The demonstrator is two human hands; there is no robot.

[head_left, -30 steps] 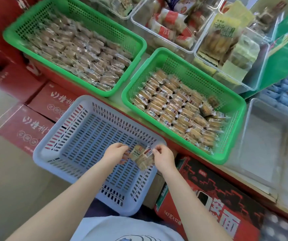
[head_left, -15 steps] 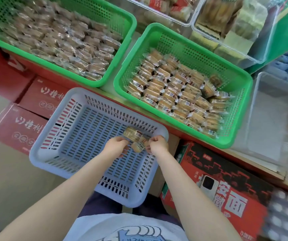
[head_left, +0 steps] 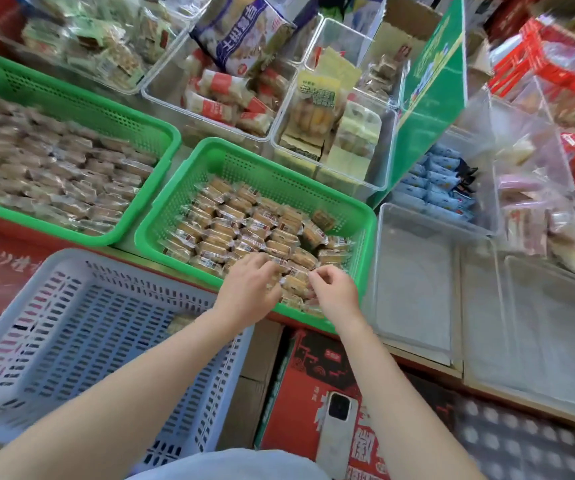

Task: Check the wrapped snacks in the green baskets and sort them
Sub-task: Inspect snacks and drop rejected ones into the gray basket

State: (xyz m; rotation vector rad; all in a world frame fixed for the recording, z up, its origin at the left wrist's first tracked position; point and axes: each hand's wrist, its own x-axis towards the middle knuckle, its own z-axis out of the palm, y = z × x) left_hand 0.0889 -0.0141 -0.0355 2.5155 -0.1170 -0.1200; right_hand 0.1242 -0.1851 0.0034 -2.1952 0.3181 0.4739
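The wrapped snacks (head_left: pixel 244 226), small tan cakes in clear film, lie packed in rows inside the nearer green basket (head_left: pixel 279 174) at the centre of the view. Both hands are down among the packets at that basket's 6 o'clock edge. The left hand (head_left: pixel 249 289) has its fingers curled onto the packets, and the right hand (head_left: pixel 334 292) has its fingers bent, pinching at a packet just beside the left; whether either has a packet firmly held, I cannot tell. A second green basket (head_left: pixel 113 109) at 9 o'clock from the first holds more, browner wrapped snacks, blurred. A pale blue slotted basket (head_left: pixel 71 341) sits at 7 o'clock, with one packet (head_left: pixel 180 322) lying in it by the left forearm. At 12 o'clock stand clear plastic bins (head_left: pixel 279 109) of other packaged goods, and at 3 o'clock a clear tray (head_left: pixel 414 289). A red carton (head_left: pixel 300 393) at 6 o'clock carries a white phone (head_left: pixel 336 431).
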